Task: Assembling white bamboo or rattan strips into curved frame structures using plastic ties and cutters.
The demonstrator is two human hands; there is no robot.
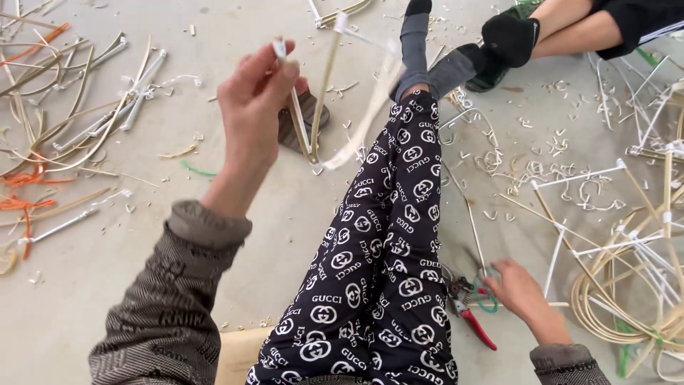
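My left hand [254, 107] is raised over the floor and pinches a V-shaped piece of bent cane strips [318, 107] joined at the bottom with white tape. A loose white tape strip [370, 114] hangs from it. My right hand [519, 289] reaches down to the floor beside my leg, its fingers at a pair of red-handled cutters [467, 314] with a green loop by them. My outstretched leg in black patterned trousers [388, 242] lies between the two hands.
Cane strips and white-taped sticks [78, 107] are scattered at the left with orange strands. A coil of cane and a taped stick frame [627, 271] lie at the right. Shavings litter the concrete floor. Another person's legs in dark socks [509, 39] are at the top right.
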